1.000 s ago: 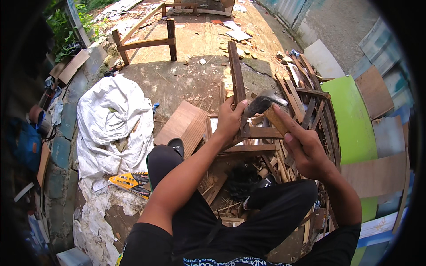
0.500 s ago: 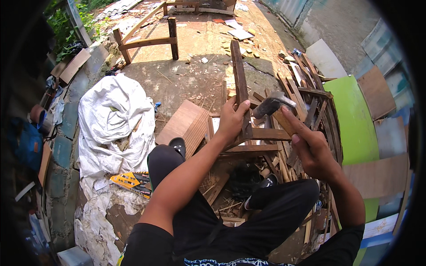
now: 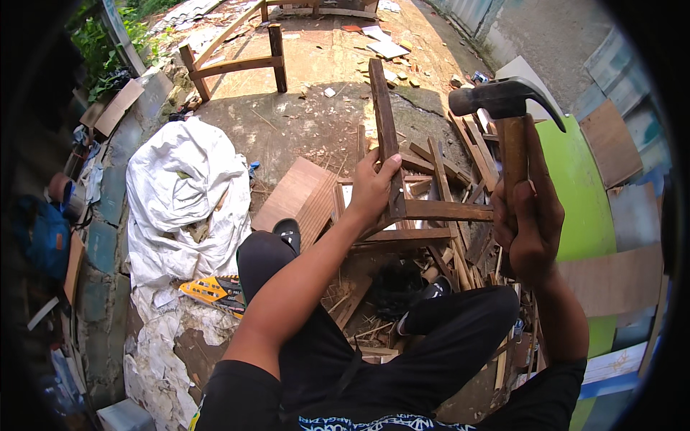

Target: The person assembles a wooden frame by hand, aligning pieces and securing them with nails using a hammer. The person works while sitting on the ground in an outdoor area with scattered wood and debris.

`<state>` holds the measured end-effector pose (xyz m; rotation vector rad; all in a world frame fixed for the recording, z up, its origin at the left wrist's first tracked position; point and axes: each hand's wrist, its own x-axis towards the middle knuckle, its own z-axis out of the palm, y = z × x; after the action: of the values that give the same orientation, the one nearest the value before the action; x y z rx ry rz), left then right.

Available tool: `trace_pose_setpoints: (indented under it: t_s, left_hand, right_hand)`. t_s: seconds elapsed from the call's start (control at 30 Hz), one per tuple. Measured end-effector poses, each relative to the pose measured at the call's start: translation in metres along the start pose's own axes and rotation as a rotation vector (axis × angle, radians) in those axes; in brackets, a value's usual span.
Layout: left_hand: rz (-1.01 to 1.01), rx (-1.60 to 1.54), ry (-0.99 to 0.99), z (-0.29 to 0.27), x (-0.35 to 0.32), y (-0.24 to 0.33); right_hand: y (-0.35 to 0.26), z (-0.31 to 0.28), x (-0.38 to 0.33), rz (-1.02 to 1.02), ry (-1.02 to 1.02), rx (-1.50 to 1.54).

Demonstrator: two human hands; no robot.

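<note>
Outdoor yard, bare concrete ground (image 3: 316, 122) filling the upper centre of the frame, littered with chips and offcuts. White tarpaulin sheet (image 3: 180, 194) crumpled at left centre; green panel (image 3: 586, 208) at right edge; a rough wooden frame (image 3: 233, 61) stands at upper left. Person seated, black-trousered legs at bottom centre, feet either side of a heap of scrap timber (image 3: 445, 237) in mid-frame. A flat plywood board (image 3: 295, 194) lies just left of the heap. From the heap a dark wooden slat (image 3: 384, 136) rises upright, crossing a horizontal rail (image 3: 445, 210) at its lower end. Left hand (image 3: 372, 190) is wrapped around the lower part of the slat, thumb on its face, gripping it just above the joint with the rail. Right hand (image 3: 528, 223), right of centre, is closed around the wooden handle of a claw hammer (image 3: 503, 100), head lifted high at upper right, well apart from the slat, striking face toward the left. Judgement: the step in hand looks like the top of a swing, with the slat steadied for a blow at or near the joint. Next move calls for a controlled downstroke landing clear of the left fingers, which sit close to the likely strike point; slat must stay braced so it does not twist.
</note>
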<state>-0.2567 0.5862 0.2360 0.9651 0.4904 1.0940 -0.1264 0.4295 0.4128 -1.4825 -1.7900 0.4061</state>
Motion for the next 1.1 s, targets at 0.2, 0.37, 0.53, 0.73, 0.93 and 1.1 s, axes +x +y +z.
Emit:
trace_pose_setpoints:
  t_s: [0.2,0.37,0.53,0.73,0.93,1.1]
  left_hand:
    - [0.074,0.031,0.027,0.004,0.000,-0.006]
    - [0.014,0.069,-0.041,-0.005,0.002,-0.004]
    - [0.080,0.018,0.011,0.006,0.003,-0.005]
    - [-0.040,0.047,-0.018,-0.005,-0.001,0.000]
    - [0.050,0.030,0.012,0.000,0.003,-0.007]
    - [-0.022,-0.025,-0.013,-0.002,0.000,-0.001]
  right_hand:
    - [0.006,-0.007,-0.008,0.037,-0.347,-0.109]
    - [-0.005,-0.005,-0.004,0.070,-0.192,0.014]
    - [0.027,0.009,-0.006,-0.022,-0.278,-0.093]
    - [0.027,-0.006,-0.014,0.011,0.103,0.552]
    - [0.017,0.004,-0.015,0.038,-0.225,-0.074]
    - [0.000,-0.002,-0.007,0.072,-0.155,0.022]
